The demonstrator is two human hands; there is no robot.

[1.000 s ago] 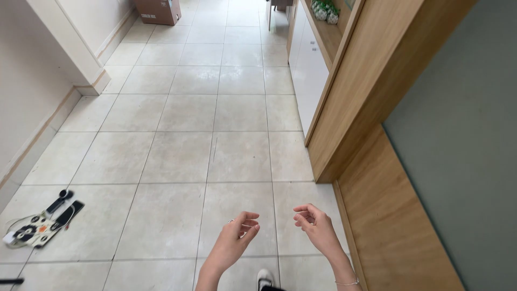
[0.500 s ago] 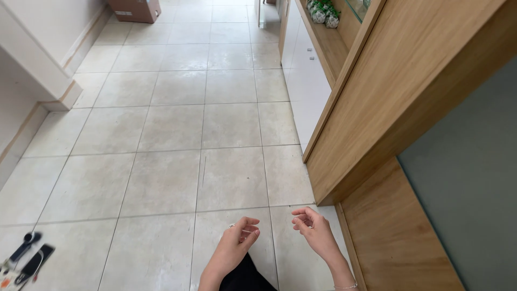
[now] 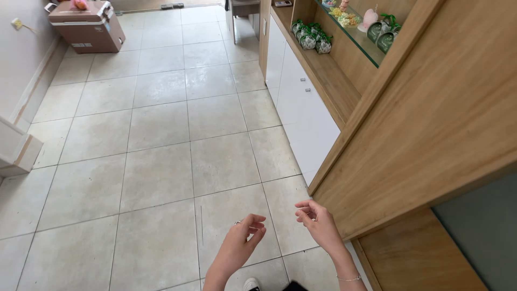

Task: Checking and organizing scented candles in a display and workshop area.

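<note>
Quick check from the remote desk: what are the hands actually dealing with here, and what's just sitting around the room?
In hand:
- left hand and right hand: both empty, fingers curled, held over the tiled floor; the wooden cabinet side is nearest.

Just about:
- brown case by the far wall
- green-wrapped packets on the wooden shelf
- white cabinet doors

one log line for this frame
left hand: empty, fingers curled | right hand: empty, fingers curled | below: tiled floor | right side: wooden cabinet

Open floor point(image 3: 161, 134) left, cabinet point(image 3: 425, 129) right
</note>
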